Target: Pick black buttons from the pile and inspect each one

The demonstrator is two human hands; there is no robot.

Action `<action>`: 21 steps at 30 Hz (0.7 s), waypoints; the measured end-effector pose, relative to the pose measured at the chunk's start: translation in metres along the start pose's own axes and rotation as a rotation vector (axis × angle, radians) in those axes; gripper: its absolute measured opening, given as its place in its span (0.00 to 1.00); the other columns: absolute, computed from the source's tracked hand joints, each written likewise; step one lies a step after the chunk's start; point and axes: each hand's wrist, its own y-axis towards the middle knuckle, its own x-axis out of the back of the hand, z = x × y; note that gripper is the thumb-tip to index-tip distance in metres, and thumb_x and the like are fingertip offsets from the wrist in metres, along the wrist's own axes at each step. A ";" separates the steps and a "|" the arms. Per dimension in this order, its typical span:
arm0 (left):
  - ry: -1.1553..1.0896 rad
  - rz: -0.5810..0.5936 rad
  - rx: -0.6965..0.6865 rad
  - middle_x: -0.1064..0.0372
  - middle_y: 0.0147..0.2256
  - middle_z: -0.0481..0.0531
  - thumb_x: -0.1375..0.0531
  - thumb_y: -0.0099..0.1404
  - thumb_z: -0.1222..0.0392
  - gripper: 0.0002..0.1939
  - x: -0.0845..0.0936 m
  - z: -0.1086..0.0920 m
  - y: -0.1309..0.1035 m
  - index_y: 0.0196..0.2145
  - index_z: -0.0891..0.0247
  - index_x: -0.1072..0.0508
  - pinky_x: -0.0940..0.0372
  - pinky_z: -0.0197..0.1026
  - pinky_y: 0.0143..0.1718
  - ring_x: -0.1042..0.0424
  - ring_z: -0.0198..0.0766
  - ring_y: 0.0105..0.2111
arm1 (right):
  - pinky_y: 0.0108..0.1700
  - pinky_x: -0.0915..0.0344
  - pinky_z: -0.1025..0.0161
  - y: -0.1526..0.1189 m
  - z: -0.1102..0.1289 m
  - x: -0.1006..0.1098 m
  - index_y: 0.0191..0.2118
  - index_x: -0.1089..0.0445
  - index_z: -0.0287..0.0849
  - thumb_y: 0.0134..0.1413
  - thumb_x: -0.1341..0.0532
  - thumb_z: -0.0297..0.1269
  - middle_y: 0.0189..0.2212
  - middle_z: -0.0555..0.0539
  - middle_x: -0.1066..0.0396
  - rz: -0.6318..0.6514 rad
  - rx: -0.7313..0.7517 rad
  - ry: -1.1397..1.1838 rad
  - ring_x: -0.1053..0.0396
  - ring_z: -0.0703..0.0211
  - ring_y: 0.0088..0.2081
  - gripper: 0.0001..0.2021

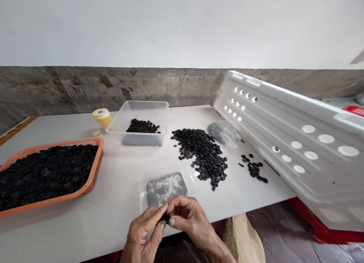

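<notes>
Near the table's front edge, my left hand (pixel 145 229) and my right hand (pixel 189 219) meet fingertip to fingertip. Pinched between them is a small black plastic part (pixel 165 217), mostly covered by the fingers. Just beyond my hands lies a shallow clear tray (pixel 143 179) with many tiny grey metal pieces (pixel 176 181) in it. Farther right is a loose heap of small black oval parts (pixel 201 153), each with openings through it. What the fingers do to the held part is too small to make out.
An orange basket (pixel 98 160) full of black parts stands at left. Behind are a clear plastic box (pixel 142 139) with black parts and a yellow-white cup (pixel 102 118). A clear bag (pixel 227 134), scattered black pieces (pixel 256 170) and a tilted white perforated panel (pixel 284 122) are at right.
</notes>
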 end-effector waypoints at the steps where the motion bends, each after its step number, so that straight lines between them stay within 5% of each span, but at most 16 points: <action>1: -0.032 0.010 0.043 0.30 0.35 0.46 0.45 0.64 0.72 0.31 0.000 0.002 -0.003 0.60 0.44 0.38 0.31 0.24 0.36 0.29 0.24 0.34 | 0.34 0.39 0.78 0.000 -0.001 0.001 0.35 0.35 0.30 0.45 0.29 0.41 0.29 0.49 0.37 0.005 -0.006 0.007 0.38 0.75 0.30 0.20; 7: -0.292 0.051 0.583 0.32 0.30 0.47 0.44 0.66 0.58 0.25 0.001 -0.002 -0.007 0.60 0.62 0.37 0.34 0.23 0.37 0.31 0.24 0.30 | 0.38 0.38 0.77 -0.009 0.005 0.002 0.42 0.29 0.32 0.52 0.34 0.38 0.31 0.47 0.33 0.007 0.040 -0.289 0.36 0.74 0.32 0.15; 10: -0.400 0.065 0.698 0.30 0.28 0.45 0.42 0.64 0.60 0.24 0.002 -0.006 -0.003 0.57 0.64 0.39 0.35 0.23 0.36 0.30 0.24 0.30 | 0.39 0.37 0.78 -0.012 0.011 0.000 0.43 0.27 0.33 0.55 0.36 0.37 0.32 0.46 0.32 0.001 0.079 -0.434 0.35 0.74 0.34 0.13; 16: -0.372 -0.005 0.583 0.25 0.31 0.50 0.39 0.63 0.55 0.15 0.002 0.003 -0.009 0.45 0.65 0.27 0.30 0.27 0.36 0.25 0.30 0.32 | 0.37 0.34 0.76 -0.014 0.007 -0.003 0.46 0.32 0.31 0.57 0.37 0.39 0.28 0.45 0.32 0.042 0.053 -0.214 0.31 0.71 0.30 0.17; 21: -0.197 -0.136 0.271 0.24 0.35 0.47 0.38 0.61 0.65 0.14 -0.004 -0.001 -0.011 0.45 0.54 0.23 0.28 0.27 0.38 0.23 0.30 0.34 | 0.38 0.32 0.76 -0.016 0.001 -0.005 0.46 0.35 0.31 0.58 0.37 0.38 0.30 0.45 0.31 0.051 0.077 -0.110 0.30 0.72 0.31 0.16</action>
